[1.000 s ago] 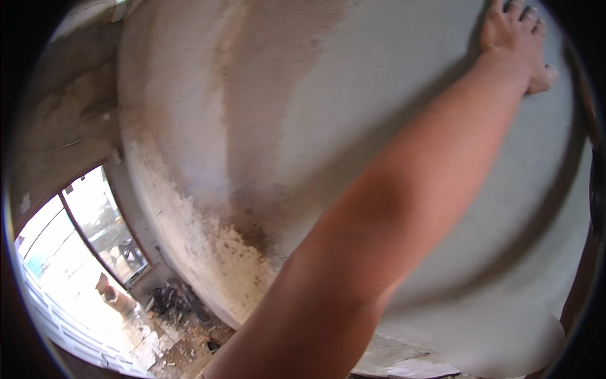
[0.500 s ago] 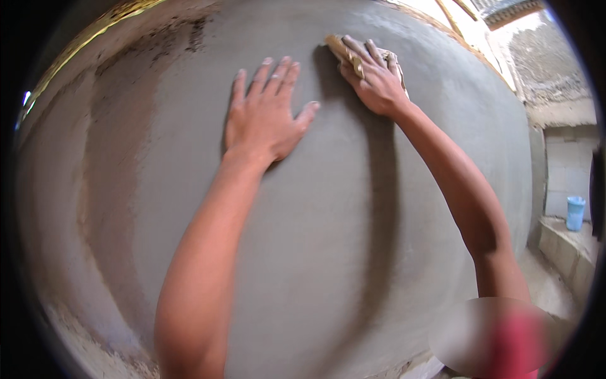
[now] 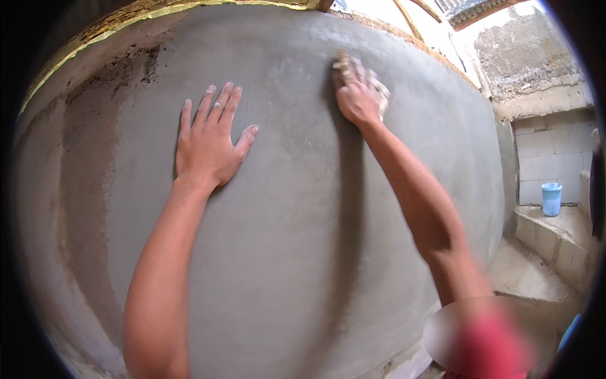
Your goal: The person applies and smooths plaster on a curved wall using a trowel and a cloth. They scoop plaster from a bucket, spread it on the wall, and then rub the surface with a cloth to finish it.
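A broad grey plastered wall (image 3: 271, 252) stands before me, smooth and damp-looking. My left hand (image 3: 208, 142) lies flat on it, fingers spread and whitened at the tips, holding nothing. Higher and to the right, my right hand (image 3: 358, 98) presses a crumpled tan pad (image 3: 342, 64) against the plaster. Blur hides whether this pad is sponge or cloth; its pale folds stick out beside the fingers. A long shadow of the right arm falls down the wall.
A rougher brown strip (image 3: 88, 183) runs down the wall's left side. Wooden edging (image 3: 416, 41) borders the top. At right, a light-blue plastic cup (image 3: 551, 199) stands on a concrete ledge (image 3: 536, 227) near a wall of pale blocks (image 3: 549, 155).
My right hand has slid rightward across the plaster with the pad, away from the left hand. The left hand stays on about the same spot while the whole view has shifted.
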